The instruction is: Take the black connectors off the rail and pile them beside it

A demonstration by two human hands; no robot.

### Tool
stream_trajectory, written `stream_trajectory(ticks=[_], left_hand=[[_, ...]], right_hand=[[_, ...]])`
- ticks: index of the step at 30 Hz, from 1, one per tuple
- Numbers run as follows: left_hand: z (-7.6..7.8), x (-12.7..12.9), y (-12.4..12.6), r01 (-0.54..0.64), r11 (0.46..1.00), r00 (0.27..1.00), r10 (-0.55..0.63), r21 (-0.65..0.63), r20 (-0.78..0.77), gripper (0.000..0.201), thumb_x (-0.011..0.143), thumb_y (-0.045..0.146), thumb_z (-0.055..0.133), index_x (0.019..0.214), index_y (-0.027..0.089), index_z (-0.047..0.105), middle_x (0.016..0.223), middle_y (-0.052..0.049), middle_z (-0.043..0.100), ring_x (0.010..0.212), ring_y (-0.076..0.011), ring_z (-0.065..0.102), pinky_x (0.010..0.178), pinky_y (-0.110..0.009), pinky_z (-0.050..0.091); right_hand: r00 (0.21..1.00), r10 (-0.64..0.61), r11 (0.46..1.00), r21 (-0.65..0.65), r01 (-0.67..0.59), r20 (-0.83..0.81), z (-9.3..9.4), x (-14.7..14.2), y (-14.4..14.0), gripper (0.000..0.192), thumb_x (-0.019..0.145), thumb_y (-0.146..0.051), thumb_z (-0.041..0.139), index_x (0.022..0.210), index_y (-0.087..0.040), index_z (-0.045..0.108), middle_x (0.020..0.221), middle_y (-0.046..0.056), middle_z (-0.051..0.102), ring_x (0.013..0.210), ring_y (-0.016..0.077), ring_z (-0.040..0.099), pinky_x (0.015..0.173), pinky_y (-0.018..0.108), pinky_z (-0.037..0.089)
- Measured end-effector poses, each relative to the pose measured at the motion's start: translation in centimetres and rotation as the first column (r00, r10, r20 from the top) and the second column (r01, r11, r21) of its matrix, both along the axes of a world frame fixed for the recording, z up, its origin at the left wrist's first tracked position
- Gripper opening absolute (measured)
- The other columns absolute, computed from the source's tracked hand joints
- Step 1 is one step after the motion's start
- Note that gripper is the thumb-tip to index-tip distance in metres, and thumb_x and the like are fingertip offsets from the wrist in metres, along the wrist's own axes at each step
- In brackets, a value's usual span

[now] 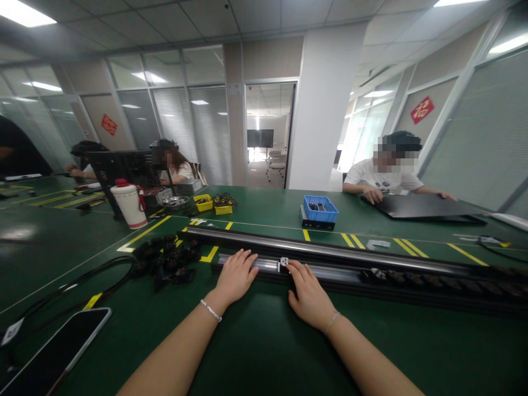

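Long black rail (355,258) lying across the green tabletop (264,341), roughly parallel to its near edge, with a silvery strip (264,265) set in the near channel; small white clip (284,262) seated on that strip, just off the fingertips of the right hand (308,294) and between the two hands; left hand (236,275) resting flat on the strip a little to the clip's left, fingers spread and relaxed, gripping nothing; right hand palm-down, fingers extended, tips touching the rail beside the clip, nothing clasped.

Blue bin (320,208) toward the far edge, holding small dark parts; two yellow trays (214,204) farther left, contents too small to make out; white jug with red lid (129,204) near the far left; heap of black parts (169,256) loose at the rail's left end; phone (53,352) at the near left corner.

Both forearms reaching forward from the near edge, wrists low, a bracelet on each.
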State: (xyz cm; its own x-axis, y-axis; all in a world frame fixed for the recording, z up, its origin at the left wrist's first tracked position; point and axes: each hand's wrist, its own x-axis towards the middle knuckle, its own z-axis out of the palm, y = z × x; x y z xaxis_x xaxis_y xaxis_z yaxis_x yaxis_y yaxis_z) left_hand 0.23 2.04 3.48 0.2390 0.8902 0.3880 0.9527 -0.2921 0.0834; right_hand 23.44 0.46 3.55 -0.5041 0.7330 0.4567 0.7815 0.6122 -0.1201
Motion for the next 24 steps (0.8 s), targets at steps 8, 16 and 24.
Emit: stream_trajectory(ticks=[8, 16, 24], left_hand=[[0.15, 0.09, -0.12, -0.009, 1.0, 1.0, 0.009, -0.008, 0.002, 0.044, 0.091, 0.045, 0.027, 0.128, 0.027, 0.045, 0.136, -0.004, 0.044, 0.128, -0.0231, 0.034, 0.104, -0.043, 0.028], [0.21, 0.15, -0.06, -0.011, 1.0, 1.0, 0.011, -0.011, 0.008, 0.044, 0.091, 0.044, 0.028, 0.127, 0.027, 0.046, 0.136, -0.004, 0.045, 0.128, -0.0233, 0.034, 0.104, -0.043, 0.028], [0.01, 0.3, -0.27, -0.008, 1.0, 0.999, 0.007, 0.027, 0.043, 0.047, 0.092, 0.04, 0.028, 0.134, 0.021, 0.035, 0.138, -0.007, 0.042, 0.129, -0.0217, 0.033, 0.107, -0.044, 0.024]], right_hand=[[0.997, -0.077, 0.997, -0.013, 0.078, 0.027, -0.31, 0.03, -0.11, 0.062, 0.07, -0.015, 0.044, 0.131, -0.017, 0.038, 0.129, 0.011, 0.046, 0.122, 0.0226, 0.038, 0.107, 0.045, 0.022], [0.995, -0.021, 0.999, -0.038, 0.024, 0.095, -0.01, -0.27, -0.4, 0.068, 0.069, -0.016, 0.043, 0.136, -0.021, 0.032, 0.138, 0.005, 0.04, 0.126, 0.0223, 0.033, 0.106, 0.048, 0.015], [0.996, -0.034, 0.996, -0.076, 0.04, 0.077, 0.56, -0.58, -0.36, 0.059, 0.068, -0.014, 0.044, 0.127, -0.022, 0.043, 0.136, 0.003, 0.043, 0.111, 0.0214, 0.045, 0.1, 0.042, 0.025]])
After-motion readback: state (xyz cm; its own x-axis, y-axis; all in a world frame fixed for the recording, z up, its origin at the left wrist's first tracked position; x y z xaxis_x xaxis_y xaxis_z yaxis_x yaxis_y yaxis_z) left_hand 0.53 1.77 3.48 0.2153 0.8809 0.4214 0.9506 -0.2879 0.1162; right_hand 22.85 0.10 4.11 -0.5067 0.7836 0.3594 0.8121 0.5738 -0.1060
